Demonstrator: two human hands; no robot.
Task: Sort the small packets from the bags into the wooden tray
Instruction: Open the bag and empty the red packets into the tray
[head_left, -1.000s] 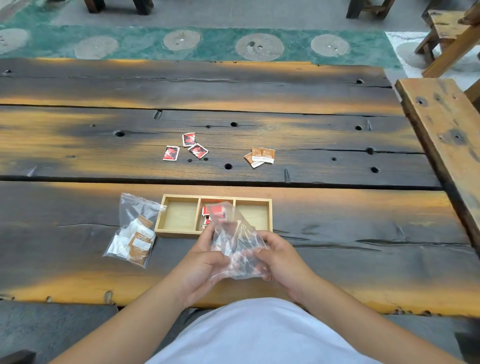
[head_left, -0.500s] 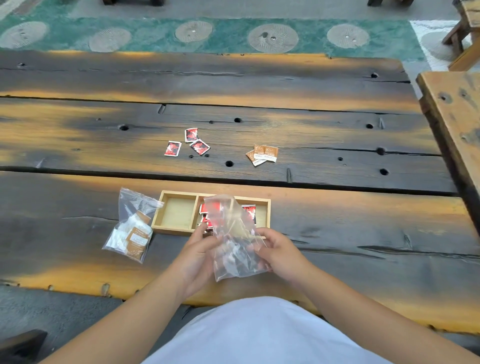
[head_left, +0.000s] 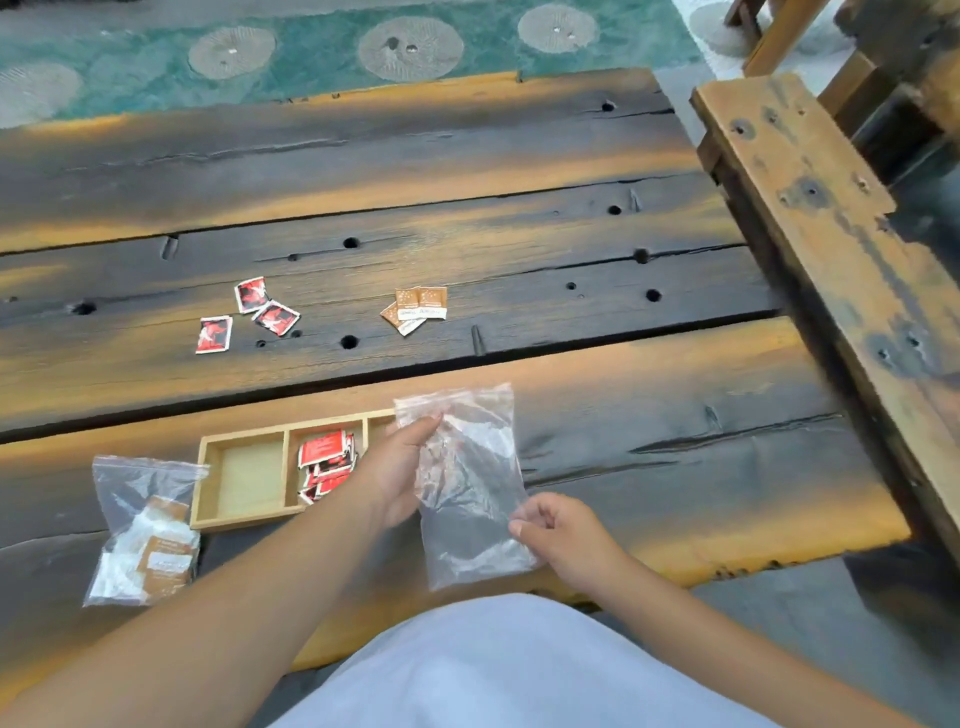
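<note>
An empty clear plastic bag (head_left: 470, 488) is held flat just right of the wooden tray (head_left: 239, 519). My left hand (head_left: 397, 470) pinches its top left corner and my right hand (head_left: 558, 530) pinches its lower right edge. The tray's middle compartment holds a pile of red packets (head_left: 327, 462); its left compartment is empty, and my left hand and the bag cover the right one. A second clear bag (head_left: 145, 530) with brown and white packets lies left of the tray.
Three loose red packets (head_left: 249, 314) and a small stack of brown packets (head_left: 418, 309) lie farther back on the dark plank table (head_left: 623, 218). A wooden bench (head_left: 831, 249) stands along the right side. Green patterned floor lies beyond the table.
The bag has moved right, off the tray, and now looks empty and stretched flat. The red packets now lie in the middle compartment. The view has swung to the right.
</note>
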